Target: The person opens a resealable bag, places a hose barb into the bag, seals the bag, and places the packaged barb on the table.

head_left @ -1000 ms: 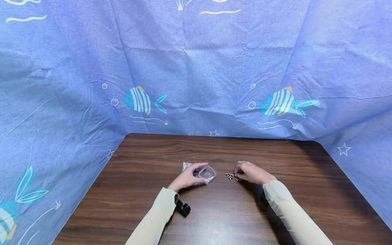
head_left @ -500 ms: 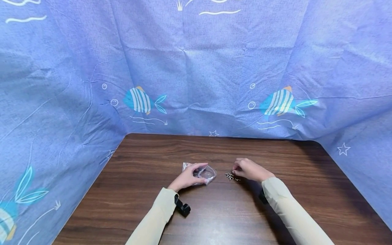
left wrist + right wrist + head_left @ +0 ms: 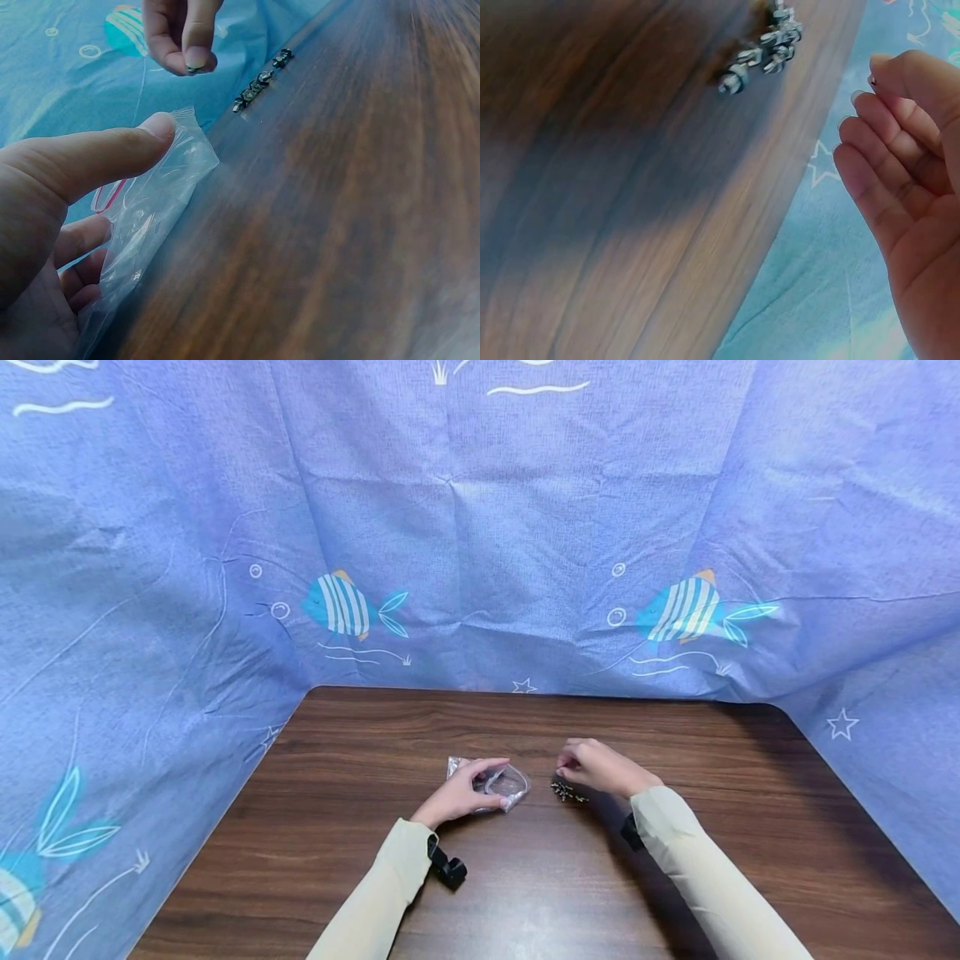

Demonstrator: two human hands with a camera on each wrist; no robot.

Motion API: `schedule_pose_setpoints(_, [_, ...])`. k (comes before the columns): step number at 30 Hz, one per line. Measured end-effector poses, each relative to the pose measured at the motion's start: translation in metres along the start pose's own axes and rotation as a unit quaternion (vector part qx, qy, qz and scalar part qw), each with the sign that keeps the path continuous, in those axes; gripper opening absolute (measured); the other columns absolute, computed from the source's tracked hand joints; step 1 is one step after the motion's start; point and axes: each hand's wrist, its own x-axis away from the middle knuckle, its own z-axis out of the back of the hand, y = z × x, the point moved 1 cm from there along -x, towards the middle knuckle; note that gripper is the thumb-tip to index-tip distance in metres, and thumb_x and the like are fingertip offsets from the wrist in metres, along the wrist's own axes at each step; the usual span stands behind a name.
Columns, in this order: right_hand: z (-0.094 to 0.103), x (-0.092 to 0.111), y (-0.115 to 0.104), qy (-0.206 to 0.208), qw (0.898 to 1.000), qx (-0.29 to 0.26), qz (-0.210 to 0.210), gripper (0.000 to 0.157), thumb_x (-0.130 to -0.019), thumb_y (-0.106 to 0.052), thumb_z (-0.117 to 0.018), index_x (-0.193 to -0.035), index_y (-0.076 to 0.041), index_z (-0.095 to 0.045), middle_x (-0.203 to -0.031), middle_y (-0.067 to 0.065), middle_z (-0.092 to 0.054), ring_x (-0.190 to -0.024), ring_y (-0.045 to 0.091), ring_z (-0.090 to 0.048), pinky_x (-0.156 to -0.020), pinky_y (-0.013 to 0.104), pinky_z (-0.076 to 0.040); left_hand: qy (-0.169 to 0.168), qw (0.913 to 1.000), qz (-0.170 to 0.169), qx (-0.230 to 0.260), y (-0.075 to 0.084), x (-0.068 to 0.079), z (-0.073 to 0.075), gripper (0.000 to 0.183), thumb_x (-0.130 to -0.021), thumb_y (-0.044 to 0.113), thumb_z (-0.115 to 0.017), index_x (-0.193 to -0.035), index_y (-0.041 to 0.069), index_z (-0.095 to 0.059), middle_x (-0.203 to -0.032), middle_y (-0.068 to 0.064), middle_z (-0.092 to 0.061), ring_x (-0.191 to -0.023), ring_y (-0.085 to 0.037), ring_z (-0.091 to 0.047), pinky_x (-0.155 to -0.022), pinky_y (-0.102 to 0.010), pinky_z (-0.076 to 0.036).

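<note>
My left hand (image 3: 455, 795) curls round a clear plastic zip bag (image 3: 508, 785), which lies on the table with its mouth spread toward the right. In the left wrist view the bag's red zip line (image 3: 112, 196) shows behind the thumb. My right hand (image 3: 609, 770) hovers just above a loose pile of small metal screws (image 3: 567, 792). Between its thumb and forefinger it pinches a tiny metal screw (image 3: 193, 70), mostly hidden by the fingertips. The other right fingers (image 3: 877, 176) are loosely bent in the right wrist view.
The dark wood-grain table (image 3: 360, 727) reaches back to a blue fabric curtain (image 3: 517, 552) with fish prints, which also hangs at both sides. Black camera straps (image 3: 447, 864) sit on the wrists.
My right hand has risen from the screw pile and shifted left toward the bag, now with a screw in its fingertips. The left hand and bag have stayed still.
</note>
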Motion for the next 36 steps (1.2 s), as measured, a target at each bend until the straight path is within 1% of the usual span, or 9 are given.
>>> schedule_pose_setpoints(3, [-0.001,-0.004,-0.002,0.018,0.999,0.005,0.026,0.006,-0.084,-0.003,-0.067,-0.08,-0.008,-0.069,-0.079,-0.002,-0.063,-0.072,0.006,-0.058,-0.067,0.023,-0.051,-0.002,1.0,0.001,0.0,0.0,0.0,0.0,0.065,-0.081,0.034,-0.077,-0.139,0.021,-0.052,-0.133,-0.003,-0.055,-0.113,-0.02,-0.045,-0.096,-0.04,-0.04])
schedule_pose_setpoints(5, [0.0,-0.007,-0.004,0.022,0.999,0.004,0.035,0.007,-0.083,-0.003,-0.067,-0.079,-0.008,-0.069,-0.077,-0.002,-0.062,-0.07,0.005,-0.055,-0.066,0.022,-0.05,-0.003,1.0,0.0,0.0,0.0,-0.001,0.001,0.064,-0.081,0.033,-0.077,-0.139,0.021,-0.052,-0.134,-0.004,-0.055,-0.115,-0.021,-0.045,-0.097,-0.041,-0.04])
schedule_pose_setpoints(12, [0.002,-0.018,-0.013,-0.01,1.0,-0.015,-0.007,0.006,-0.087,-0.009,-0.067,-0.082,-0.011,-0.07,-0.08,-0.004,-0.063,-0.074,0.006,-0.058,-0.069,0.023,-0.051,-0.003,1.0,-0.003,-0.003,0.001,-0.001,0.001,0.064,-0.082,0.034,-0.077,-0.14,0.022,-0.052,-0.136,-0.003,-0.054,-0.12,-0.023,-0.045,-0.101,-0.044,-0.038])
schedule_pose_setpoints(21, [-0.004,-0.028,-0.022,-0.012,1.0,-0.012,0.003,0.006,-0.088,-0.01,-0.067,-0.086,-0.01,-0.073,-0.083,-0.003,-0.064,-0.076,0.006,-0.058,-0.071,0.021,-0.051,-0.004,1.0,0.007,0.001,0.0,0.002,0.001,0.064,-0.082,0.035,-0.076,-0.14,0.022,-0.051,-0.136,-0.003,-0.054,-0.119,-0.022,-0.044,-0.101,-0.044,-0.039])
schedule_pose_setpoints(28, [-0.007,-0.034,-0.03,-0.014,1.0,-0.018,0.014,0.006,-0.088,-0.009,-0.067,-0.085,-0.008,-0.072,-0.085,-0.001,-0.065,-0.075,0.007,-0.059,-0.069,0.02,-0.051,-0.003,1.0,0.009,-0.001,0.0,0.002,0.0,0.064,-0.081,0.034,-0.077,-0.139,0.022,-0.052,-0.136,-0.003,-0.054,-0.118,-0.022,-0.044,-0.099,-0.043,-0.039])
schedule_pose_setpoints(33, [-0.011,-0.038,-0.033,-0.018,1.0,-0.021,0.01,0.006,-0.087,-0.009,-0.067,-0.087,-0.006,-0.072,-0.087,0.0,-0.066,-0.076,0.006,-0.059,-0.07,0.02,-0.051,-0.004,0.9999,0.01,0.004,0.0,0.001,0.0,0.063,-0.081,0.033,-0.077,-0.139,0.023,-0.053,-0.134,-0.004,-0.055,-0.115,-0.021,-0.044,-0.097,-0.042,-0.04])
schedule_pose_setpoints(36, [-0.014,-0.04,-0.035,-0.018,1.0,-0.02,0.009,0.006,-0.087,-0.009,-0.068,-0.088,-0.006,-0.073,-0.085,-0.001,-0.065,-0.075,0.006,-0.058,-0.069,0.02,-0.051,-0.003,0.9999,0.01,0.003,0.001,0.0,0.0,0.063,-0.081,0.032,-0.077,-0.138,0.023,-0.053,-0.134,-0.004,-0.055,-0.114,-0.021,-0.044,-0.096,-0.04,-0.04])
